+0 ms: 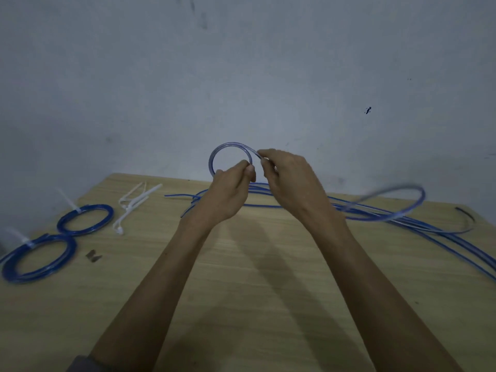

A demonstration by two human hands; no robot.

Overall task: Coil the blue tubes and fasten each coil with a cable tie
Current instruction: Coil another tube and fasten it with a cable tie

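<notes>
My left hand [230, 189] pinches the bottom of a small loop of blue tube [218, 154] raised above the far table edge. My right hand [290, 181] grips the same tube just right of the loop, where the strands cross. The tube's free length [397, 202] sweeps in a blurred arc at the right. Several loose blue tubes [418, 226] lie across the back and right of the table. Two finished coils, each with a white cable tie, lie at the left: one [86, 220] farther back, one [37, 257] nearer.
A small pile of white cable ties [134, 204] lies at the back left of the wooden table [241, 291]. A small dark scrap [93, 255] sits beside the coils. A dark curved strip [465, 214] lies at the far right. A grey wall stands behind.
</notes>
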